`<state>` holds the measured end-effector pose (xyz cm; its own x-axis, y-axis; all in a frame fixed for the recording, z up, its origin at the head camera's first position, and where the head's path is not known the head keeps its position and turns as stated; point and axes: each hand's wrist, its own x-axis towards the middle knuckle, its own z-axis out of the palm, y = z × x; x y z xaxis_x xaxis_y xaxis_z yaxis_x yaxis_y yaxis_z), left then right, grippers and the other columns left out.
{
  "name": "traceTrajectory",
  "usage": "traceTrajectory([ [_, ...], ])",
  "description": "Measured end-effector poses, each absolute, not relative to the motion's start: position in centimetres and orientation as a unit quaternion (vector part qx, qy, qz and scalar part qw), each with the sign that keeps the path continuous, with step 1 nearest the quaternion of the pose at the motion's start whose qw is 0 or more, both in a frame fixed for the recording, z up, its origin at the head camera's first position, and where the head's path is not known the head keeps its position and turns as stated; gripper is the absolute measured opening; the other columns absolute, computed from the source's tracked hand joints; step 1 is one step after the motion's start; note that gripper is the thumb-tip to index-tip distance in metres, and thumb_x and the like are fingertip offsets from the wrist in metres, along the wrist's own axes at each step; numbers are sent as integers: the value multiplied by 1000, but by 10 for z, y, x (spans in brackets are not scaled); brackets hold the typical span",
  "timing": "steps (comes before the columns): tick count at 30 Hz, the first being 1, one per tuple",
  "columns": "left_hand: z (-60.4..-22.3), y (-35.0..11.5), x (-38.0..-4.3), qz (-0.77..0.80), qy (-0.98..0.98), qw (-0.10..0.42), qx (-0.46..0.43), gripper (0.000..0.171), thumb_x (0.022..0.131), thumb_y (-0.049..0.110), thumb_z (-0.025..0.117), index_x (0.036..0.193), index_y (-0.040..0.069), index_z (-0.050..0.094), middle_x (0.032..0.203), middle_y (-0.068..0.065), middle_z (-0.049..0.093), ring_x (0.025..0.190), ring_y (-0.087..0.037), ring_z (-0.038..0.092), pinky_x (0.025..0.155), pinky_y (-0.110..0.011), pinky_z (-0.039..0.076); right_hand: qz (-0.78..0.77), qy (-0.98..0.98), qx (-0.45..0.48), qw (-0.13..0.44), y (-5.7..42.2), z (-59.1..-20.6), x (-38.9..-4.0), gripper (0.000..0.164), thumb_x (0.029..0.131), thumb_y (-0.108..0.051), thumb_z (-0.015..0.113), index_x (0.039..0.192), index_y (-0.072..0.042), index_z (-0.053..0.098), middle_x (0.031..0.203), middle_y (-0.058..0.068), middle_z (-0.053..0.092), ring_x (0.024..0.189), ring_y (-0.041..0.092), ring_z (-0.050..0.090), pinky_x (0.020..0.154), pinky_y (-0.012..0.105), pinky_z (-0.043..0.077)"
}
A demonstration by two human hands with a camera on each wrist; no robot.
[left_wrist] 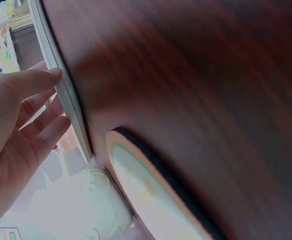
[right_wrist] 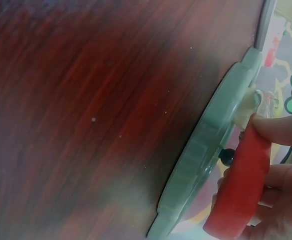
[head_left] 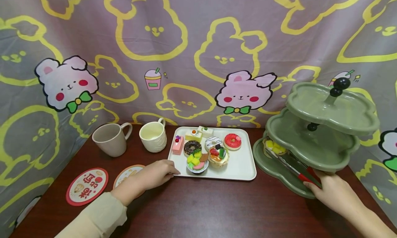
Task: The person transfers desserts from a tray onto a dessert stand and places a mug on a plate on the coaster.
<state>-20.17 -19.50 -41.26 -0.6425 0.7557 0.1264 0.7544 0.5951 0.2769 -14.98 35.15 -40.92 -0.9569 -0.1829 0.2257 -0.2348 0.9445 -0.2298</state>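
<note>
My left hand (head_left: 158, 174) holds the near left corner of a white tray (head_left: 243, 167); in the left wrist view the thumb and fingers touch its rim. My right hand (head_left: 336, 191) grips tongs (head_left: 288, 166) by their red handles, seen large in the right wrist view. The metal tips reach to a small tart (head_left: 275, 147) with yellow cubes, over the bottom tier of a green three-tier stand (head_left: 313, 145). The middle tier partly covers the tongs. On the tray are a fruit tart (head_left: 218, 158), a bowl of fruit dessert (head_left: 197, 164), doughnuts and cake pieces.
A grey-brown mug (head_left: 110, 141) and a cream cup (head_left: 153, 138) stand left of the tray. Two round coasters, one red-rimmed (head_left: 87, 186) and one orange-rimmed (head_left: 125, 174), lie in front of them; my left forearm overlaps the second. A patterned cloth (head_left: 186, 69) hangs behind the table.
</note>
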Motion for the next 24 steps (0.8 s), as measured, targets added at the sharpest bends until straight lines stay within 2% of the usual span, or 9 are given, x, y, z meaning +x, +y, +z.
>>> traceTrajectory([
  [12,-410,-194,-202,149,888,-10,435,24,83,-10,73,99,6,81,84,1,65,79,-10,64,71,-24,55,125,-981,105,105,352,-407,-149,48,82,-17,85,119,-3,58,93,26,64,82,49,65,62,66,48],
  [24,-410,-194,-201,153,889,-4,432,24,84,-10,72,100,6,81,86,1,66,81,-10,64,72,-24,56,135,-982,97,95,352,-406,-145,52,84,-21,84,123,-1,57,103,31,63,91,51,65,68,67,48],
])
